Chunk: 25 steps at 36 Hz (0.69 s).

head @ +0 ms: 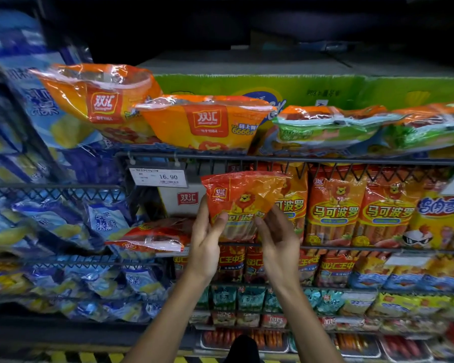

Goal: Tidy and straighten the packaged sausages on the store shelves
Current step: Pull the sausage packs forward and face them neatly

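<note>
blue packets (37, 113) blurred at left, price tag (158, 176) small print unreadable

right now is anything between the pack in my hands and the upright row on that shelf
Nothing visible blocks it. The lion pack is held by left hand and right hand directly before the upright packs.

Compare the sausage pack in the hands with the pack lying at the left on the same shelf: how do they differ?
The held pack stands upright; the lying pack is flat. Left hand and right hand grip the held pack; nothing touches the lying pack. Both are red-orange.
</note>
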{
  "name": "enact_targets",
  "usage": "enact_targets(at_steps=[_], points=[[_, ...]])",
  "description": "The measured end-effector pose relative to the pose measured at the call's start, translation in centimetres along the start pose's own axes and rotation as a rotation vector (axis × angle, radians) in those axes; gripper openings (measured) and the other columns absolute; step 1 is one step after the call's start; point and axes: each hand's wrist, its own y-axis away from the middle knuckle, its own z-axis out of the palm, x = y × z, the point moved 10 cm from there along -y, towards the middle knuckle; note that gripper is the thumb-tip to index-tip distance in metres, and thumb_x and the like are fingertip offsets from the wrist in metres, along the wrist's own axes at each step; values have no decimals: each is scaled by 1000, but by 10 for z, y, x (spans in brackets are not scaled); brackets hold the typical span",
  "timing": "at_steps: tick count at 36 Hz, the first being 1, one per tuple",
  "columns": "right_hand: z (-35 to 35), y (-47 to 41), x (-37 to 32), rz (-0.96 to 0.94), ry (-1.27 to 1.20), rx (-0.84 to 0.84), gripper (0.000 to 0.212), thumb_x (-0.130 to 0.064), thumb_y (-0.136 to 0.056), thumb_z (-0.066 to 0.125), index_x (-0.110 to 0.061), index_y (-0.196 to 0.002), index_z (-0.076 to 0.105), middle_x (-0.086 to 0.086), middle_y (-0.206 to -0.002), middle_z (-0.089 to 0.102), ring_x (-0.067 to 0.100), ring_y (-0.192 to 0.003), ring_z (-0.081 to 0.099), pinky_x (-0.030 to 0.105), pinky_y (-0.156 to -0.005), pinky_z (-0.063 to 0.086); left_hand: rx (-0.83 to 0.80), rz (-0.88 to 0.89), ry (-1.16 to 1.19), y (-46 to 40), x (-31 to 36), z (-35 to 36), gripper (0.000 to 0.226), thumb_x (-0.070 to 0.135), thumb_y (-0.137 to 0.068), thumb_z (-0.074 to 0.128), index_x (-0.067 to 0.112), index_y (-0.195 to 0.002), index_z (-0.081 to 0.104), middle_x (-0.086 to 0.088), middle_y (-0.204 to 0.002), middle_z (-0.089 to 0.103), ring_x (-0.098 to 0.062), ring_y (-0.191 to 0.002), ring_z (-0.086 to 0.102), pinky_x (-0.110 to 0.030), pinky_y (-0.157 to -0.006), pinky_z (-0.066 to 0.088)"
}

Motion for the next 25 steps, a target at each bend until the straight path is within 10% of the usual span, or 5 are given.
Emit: enact_targets(at_steps=[7,12,18,25], points=[[7,-6,30,28,161,0,53,-17,-101,59,-22,-150,38,-37,-103,57,-24,-97,55,16,-91,50,-4,-77,-165,-9,-37,5,52,56,-100,46,54,-148,25,29,-153,38,4,-142,36,-21,-114,34],[18,-2,22,-74,243,-1,57,-24,-104,53,-47,-148,25,-33,-146,38,-7,-139,38,22,-112,41,21,-64,-327,-14,-51,3,54,33,-110,32,45,-157,8,17,-164,21,5,-149,21,-21,-119,23],[26,19,14,-260,322,153,65,-8,-100,59,-17,-157,30,-6,-165,24,15,-153,21,42,-122,29,19,-81,-432,-6,-76,-7,68,24,-108,39,41,-159,-4,8,-168,12,-6,-153,18,-37,-124,26],[58,18,27,-332,509,-84,65,-10,-101,58,-13,-158,26,-5,-167,18,21,-156,9,47,-124,23,-1,-24,-511,-1,-76,-6,79,1,-102,47,23,-161,-1,2,-169,6,0,-153,10,-9,-118,15]])
